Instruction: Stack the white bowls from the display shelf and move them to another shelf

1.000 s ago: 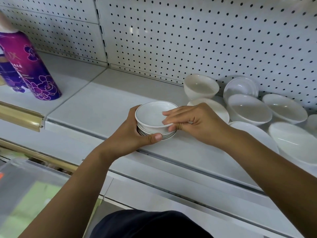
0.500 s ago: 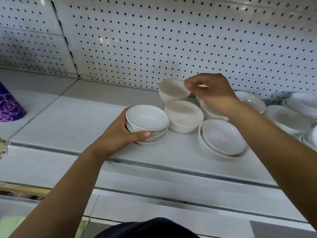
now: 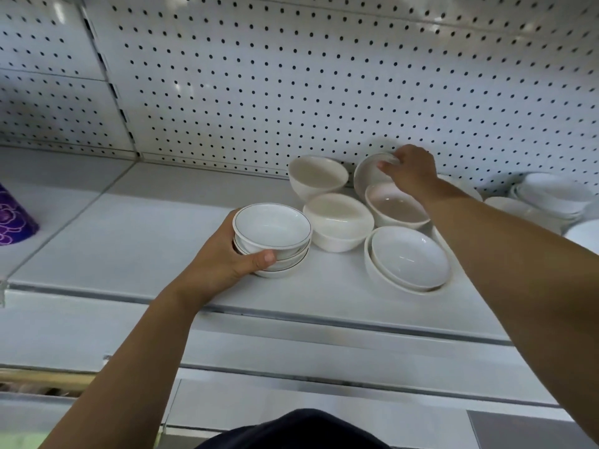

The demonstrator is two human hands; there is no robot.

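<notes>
My left hand [image 3: 223, 264] grips a short stack of white bowls [image 3: 274, 236] with thin dark rims, resting on the white shelf [image 3: 129, 234]. To its right lie loose white bowls: one tilted at the back [image 3: 317, 176], one in the middle [image 3: 337, 222], one glossy [image 3: 397, 207], and two nested shallow ones [image 3: 408, 257] at the front. My right hand [image 3: 410, 171] reaches to the pegboard and pinches the rim of a small white bowl [image 3: 368, 171] that stands tilted on its edge against the wall.
A white pegboard wall [image 3: 291, 85] backs the shelf. More stacked white dishes [image 3: 547, 196] sit at the far right. A purple flowered bottle [image 3: 13, 218] stands at the left edge. A lower shelf ledge [image 3: 324, 351] runs below.
My right hand left the stack, passed over the back left bowl and now holds the rim of the tilted bowl by the wall. The left hand stays on the stack.
</notes>
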